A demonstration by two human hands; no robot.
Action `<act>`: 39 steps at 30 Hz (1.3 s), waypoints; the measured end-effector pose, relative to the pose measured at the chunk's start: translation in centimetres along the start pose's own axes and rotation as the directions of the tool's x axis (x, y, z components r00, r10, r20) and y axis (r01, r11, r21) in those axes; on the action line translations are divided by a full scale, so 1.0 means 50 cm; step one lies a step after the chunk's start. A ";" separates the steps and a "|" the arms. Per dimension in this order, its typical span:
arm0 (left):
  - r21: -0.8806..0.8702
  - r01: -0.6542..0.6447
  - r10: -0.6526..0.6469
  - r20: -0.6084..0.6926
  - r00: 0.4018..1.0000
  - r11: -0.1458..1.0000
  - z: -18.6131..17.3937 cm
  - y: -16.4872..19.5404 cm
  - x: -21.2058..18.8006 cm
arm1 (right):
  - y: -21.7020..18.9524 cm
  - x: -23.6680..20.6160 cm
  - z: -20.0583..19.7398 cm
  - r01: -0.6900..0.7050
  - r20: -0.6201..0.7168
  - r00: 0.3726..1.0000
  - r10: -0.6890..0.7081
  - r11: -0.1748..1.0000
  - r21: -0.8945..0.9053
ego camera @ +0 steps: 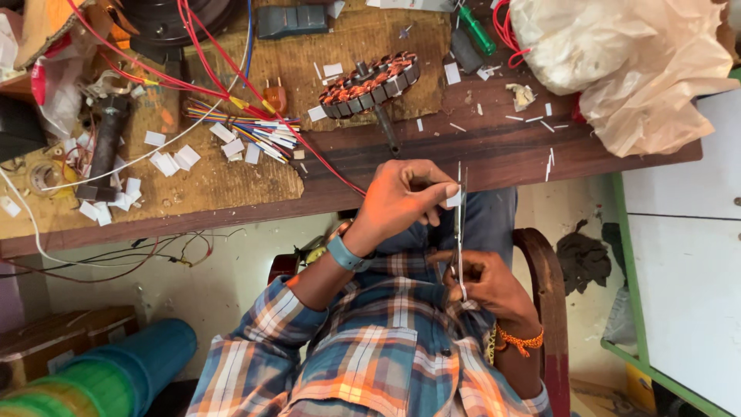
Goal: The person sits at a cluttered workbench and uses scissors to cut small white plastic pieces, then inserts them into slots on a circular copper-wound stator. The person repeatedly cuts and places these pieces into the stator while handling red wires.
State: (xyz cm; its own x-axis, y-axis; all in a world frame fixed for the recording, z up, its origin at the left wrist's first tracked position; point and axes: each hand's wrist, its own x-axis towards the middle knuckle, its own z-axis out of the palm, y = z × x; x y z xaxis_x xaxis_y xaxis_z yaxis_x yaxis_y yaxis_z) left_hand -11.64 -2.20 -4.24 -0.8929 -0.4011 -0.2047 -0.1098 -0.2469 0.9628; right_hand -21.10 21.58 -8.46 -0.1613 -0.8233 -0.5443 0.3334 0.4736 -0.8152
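Observation:
My left hand (395,202), with a blue band on its wrist, pinches a small white paper piece (454,198) between thumb and fingers just below the table's front edge. My right hand (485,282), with an orange thread bracelet, grips a pair of scissors (461,232). The thin blades point up and meet the paper piece. Both hands are held over my lap, above my plaid shirt. On the table beyond them lies a round motor stator (370,83) wound with copper wire, on a shaft.
The wooden table (494,154) carries several cut white paper slips (171,161), a bundle of coloured wires (247,127), red wires, a green-handled screwdriver (478,29) and a crumpled plastic bag (641,66). A chair arm (546,278) curves at my right. Blue and green rolls (108,374) lie on the floor at left.

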 end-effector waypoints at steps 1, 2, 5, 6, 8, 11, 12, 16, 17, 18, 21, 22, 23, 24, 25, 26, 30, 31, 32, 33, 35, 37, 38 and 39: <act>-0.011 0.014 -0.014 0.010 1.000 1.000 -0.003 0.002 0.004 | 0.002 0.002 -0.002 0.007 -0.002 1.000 -0.007 1.000 -0.012; -0.024 0.024 -0.023 0.018 1.000 0.999 -0.005 0.002 0.006 | 0.007 0.001 -0.003 0.013 0.007 1.000 -0.013 1.000 -0.025; -0.090 0.043 -0.041 0.022 0.999 0.995 -0.008 -0.004 0.014 | 0.027 -0.006 -0.001 0.041 -0.040 0.998 -0.039 0.998 0.051; -0.130 0.044 -0.044 0.006 0.999 0.991 -0.007 -0.008 0.017 | 0.037 -0.008 0.010 0.061 -0.105 0.993 -0.045 0.986 0.152; -0.195 0.029 -0.039 -0.049 0.998 0.980 -0.003 -0.017 0.014 | 0.046 -0.015 0.022 0.190 -0.233 0.963 -0.137 0.956 0.222; -0.198 -0.077 0.063 -0.076 0.995 0.977 0.005 -0.023 -0.001 | 0.027 -0.001 0.031 0.469 -0.390 0.836 -0.386 0.872 0.141; -0.161 -0.135 0.133 -0.026 0.991 0.978 0.006 -0.020 -0.014 | 0.014 0.003 0.037 0.538 -0.424 0.792 -0.440 0.831 0.142; -0.067 -0.133 0.136 0.035 0.990 0.989 0.021 0.012 -0.069 | -0.050 0.019 0.054 0.605 -0.489 0.692 -0.531 0.796 -0.009; 0.049 -0.141 0.139 0.039 0.989 0.989 0.021 0.024 -0.078 | -0.064 0.030 0.055 0.559 -0.496 0.706 -0.505 0.828 -0.047; 0.165 -0.144 0.140 0.036 0.990 0.976 0.021 0.035 -0.090 | -0.073 0.038 0.057 0.511 -0.503 0.720 -0.479 0.856 -0.084; 0.404 -0.305 0.302 0.071 0.951 0.863 0.022 0.057 -0.111 | -0.070 0.059 0.059 0.411 -0.497 0.768 -0.404 0.906 -0.101; 0.460 -0.379 0.378 0.100 0.921 0.803 0.021 0.058 -0.114 | -0.062 0.064 0.054 0.384 -0.491 0.784 -0.380 0.918 -0.097; 0.520 -0.420 0.420 0.126 0.899 0.743 0.019 0.057 -0.114 | -0.052 0.068 0.046 0.366 -0.482 0.800 -0.357 0.927 -0.078; 0.575 -0.456 0.456 0.156 0.876 0.680 0.018 0.053 -0.113 | -0.041 0.072 0.036 0.345 -0.476 0.815 -0.331 0.936 -0.061; 0.623 -0.487 0.485 0.190 0.853 0.612 0.020 0.046 -0.112 | -0.029 0.072 0.024 0.322 -0.473 0.827 -0.303 0.946 -0.043; 0.584 -0.526 0.532 0.182 0.827 0.618 0.024 0.037 -0.109 | -0.019 0.073 0.009 0.334 -0.458 0.834 -0.307 0.942 -0.024; 0.229 -0.302 0.291 0.078 0.953 0.925 0.046 -0.005 -0.098 | 0.028 0.077 -0.031 0.506 -0.406 0.798 -0.446 0.861 0.049; 0.076 -0.108 0.101 0.086 0.991 0.991 0.053 -0.016 -0.094 | 0.038 0.077 -0.037 0.577 -0.396 0.764 -0.510 0.814 0.063; 0.067 -0.123 0.117 0.093 0.989 0.990 0.062 -0.026 -0.090 | 0.047 0.078 -0.040 0.574 -0.419 0.747 -0.516 0.819 0.014; 0.059 -0.137 0.130 0.102 0.986 0.989 0.070 -0.035 -0.086 | 0.054 0.080 -0.040 0.567 -0.444 0.729 -0.521 0.823 -0.034; 0.033 -0.136 0.132 0.100 0.986 0.990 0.083 -0.050 -0.078 | 0.063 0.075 -0.037 0.511 -0.516 0.696 -0.499 0.849 -0.131; -0.006 -0.106 0.107 0.076 0.991 0.994 0.093 -0.059 -0.076 | 0.068 0.071 -0.029 0.397 -0.607 0.660 -0.443 0.891 -0.220; 0.067 -0.188 0.183 0.064 0.981 0.980 0.096 -0.059 -0.076 | 0.066 0.068 -0.023 0.400 -0.608 0.669 -0.427 0.897 -0.189; 0.140 -0.261 0.255 0.062 0.965 0.955 0.097 -0.058 -0.078 | 0.061 0.066 -0.017 0.400 -0.613 0.679 -0.405 0.903 -0.153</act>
State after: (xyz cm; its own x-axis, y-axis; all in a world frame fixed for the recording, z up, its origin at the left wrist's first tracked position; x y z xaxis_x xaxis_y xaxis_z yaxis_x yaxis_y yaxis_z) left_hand -9.97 4.36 -5.37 -0.9168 -0.3951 0.0586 0.0670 -0.0076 0.9977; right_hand -21.41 20.59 -12.93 -0.8137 -0.5586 -0.1610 0.0944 0.1462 -0.9847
